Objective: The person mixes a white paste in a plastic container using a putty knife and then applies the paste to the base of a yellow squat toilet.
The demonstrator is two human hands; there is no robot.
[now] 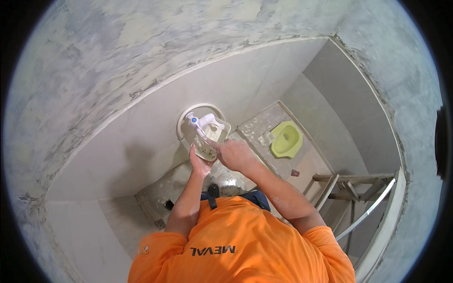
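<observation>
A pale plastic tub [206, 151] with grey-white residue in it is tilted under a white tap [207, 121] with a blue dot. My left hand [202, 165] is closed round the tub's near left side, thumb up along its wall. Over the tub's right rim reaches my right hand [234, 154], its index finger stretched toward the inside below the tap's spout. The other right fingers are partly hidden, and both hands have whitish smears. A curved white tube or rim [201, 105] arcs behind the tap against the wall.
A yellow-green squat toilet [286, 140] is set in the raised floor to the right. A wooden-framed ladder [363, 181] stands at the lower right. Grey panels [264, 66] line the walls, with mottled plaster [141, 42] above. A small dark reddish piece [295, 172] lies on the floor.
</observation>
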